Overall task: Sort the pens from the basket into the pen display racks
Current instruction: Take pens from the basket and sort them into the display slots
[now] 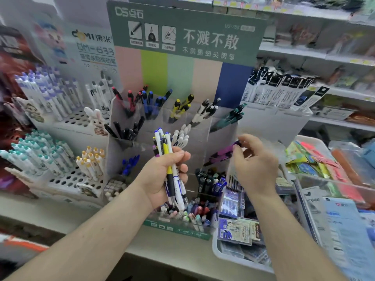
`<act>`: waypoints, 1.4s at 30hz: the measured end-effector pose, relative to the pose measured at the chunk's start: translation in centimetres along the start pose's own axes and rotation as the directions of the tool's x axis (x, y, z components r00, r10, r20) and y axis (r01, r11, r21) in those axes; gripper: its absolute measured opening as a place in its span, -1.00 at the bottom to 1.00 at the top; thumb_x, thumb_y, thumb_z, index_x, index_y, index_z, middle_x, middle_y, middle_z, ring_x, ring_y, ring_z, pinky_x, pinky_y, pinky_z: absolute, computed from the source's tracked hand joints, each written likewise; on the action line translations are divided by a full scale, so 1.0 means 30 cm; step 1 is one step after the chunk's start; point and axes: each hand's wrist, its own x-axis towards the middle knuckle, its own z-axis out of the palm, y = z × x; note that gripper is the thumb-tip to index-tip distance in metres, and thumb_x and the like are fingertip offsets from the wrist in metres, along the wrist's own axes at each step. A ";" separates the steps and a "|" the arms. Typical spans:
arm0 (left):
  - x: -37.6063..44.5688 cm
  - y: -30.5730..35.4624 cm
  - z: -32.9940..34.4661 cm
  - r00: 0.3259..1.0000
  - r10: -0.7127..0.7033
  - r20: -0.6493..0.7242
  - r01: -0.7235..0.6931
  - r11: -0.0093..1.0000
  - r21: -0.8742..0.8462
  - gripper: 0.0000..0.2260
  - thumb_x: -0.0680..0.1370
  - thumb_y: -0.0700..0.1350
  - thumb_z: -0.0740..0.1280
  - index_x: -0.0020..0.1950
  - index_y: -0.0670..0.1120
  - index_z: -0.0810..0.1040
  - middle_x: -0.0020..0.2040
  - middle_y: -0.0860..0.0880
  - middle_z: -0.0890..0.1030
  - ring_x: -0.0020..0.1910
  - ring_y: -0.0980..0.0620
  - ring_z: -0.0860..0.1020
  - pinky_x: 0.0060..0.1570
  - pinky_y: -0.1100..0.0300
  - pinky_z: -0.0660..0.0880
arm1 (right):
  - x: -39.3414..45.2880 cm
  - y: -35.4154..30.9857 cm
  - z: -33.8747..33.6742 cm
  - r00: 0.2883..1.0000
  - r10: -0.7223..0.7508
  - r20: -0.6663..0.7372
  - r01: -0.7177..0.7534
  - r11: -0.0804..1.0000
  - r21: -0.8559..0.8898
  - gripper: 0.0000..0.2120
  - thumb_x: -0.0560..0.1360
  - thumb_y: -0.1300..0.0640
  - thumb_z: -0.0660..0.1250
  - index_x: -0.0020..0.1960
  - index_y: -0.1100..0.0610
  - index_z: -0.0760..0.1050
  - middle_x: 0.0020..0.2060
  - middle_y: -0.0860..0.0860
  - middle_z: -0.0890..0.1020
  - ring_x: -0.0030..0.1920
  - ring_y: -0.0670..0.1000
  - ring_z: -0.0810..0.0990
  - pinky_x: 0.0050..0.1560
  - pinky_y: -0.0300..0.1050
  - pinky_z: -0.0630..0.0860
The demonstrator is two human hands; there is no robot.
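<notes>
L hand (162,175) grips a bundle of pens (169,159), tips down, at 6 o'clock of the rack (221,126); R hand (256,163) pinches a purple pen (222,153) at the rack's 4 o'clock bin; basket not seen. Best, I'd say: slide it in alongside like purples, let go once seated; keep L grip firm so bundle doesn't fan.

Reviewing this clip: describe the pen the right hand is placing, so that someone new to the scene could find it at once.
Start at the clear acrylic rack under the green sign. In its right-hand column, below the teal pens, the right hand pinches the top of a purple pen lying slanted. It is the only purple-and-black pen in that rack.
</notes>
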 end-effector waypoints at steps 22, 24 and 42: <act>0.022 -0.011 -0.015 0.999 0.019 0.035 -0.022 0.996 0.089 -0.89 0.59 -0.22 0.29 -0.11 -0.07 0.42 -0.35 0.01 0.42 -0.41 0.07 0.46 -0.46 0.26 0.47 | -0.070 -0.113 0.016 0.983 0.087 0.162 -0.118 0.975 0.191 -0.88 0.47 0.20 0.44 -0.05 0.00 0.61 -0.23 -0.08 0.58 -0.24 -0.10 0.50 -0.19 -0.33 0.42; 0.029 -0.009 -0.015 0.998 0.045 0.032 -0.047 0.998 0.047 -0.91 0.57 -0.18 0.31 -0.11 -0.07 0.44 -0.33 0.01 0.44 -0.38 0.07 0.47 -0.41 0.22 0.51 | -0.114 -0.167 0.012 0.906 0.125 0.405 -0.250 0.929 0.272 -0.91 0.45 0.13 0.47 -0.16 -0.01 0.58 -0.35 -0.11 0.60 -0.34 -0.12 0.51 -0.28 -0.21 0.49; 0.082 0.042 -0.053 0.965 0.239 -0.108 -0.224 0.966 0.132 -0.74 0.46 0.07 0.37 -0.14 -0.13 0.57 -0.35 0.04 0.60 -0.40 0.10 0.58 -0.28 0.17 0.51 | -0.165 -0.213 0.042 0.658 0.255 0.709 -0.558 0.797 0.231 -0.90 0.42 0.21 0.54 -0.14 0.10 0.62 -0.37 0.03 0.53 -0.36 -0.06 0.45 -0.32 -0.17 0.44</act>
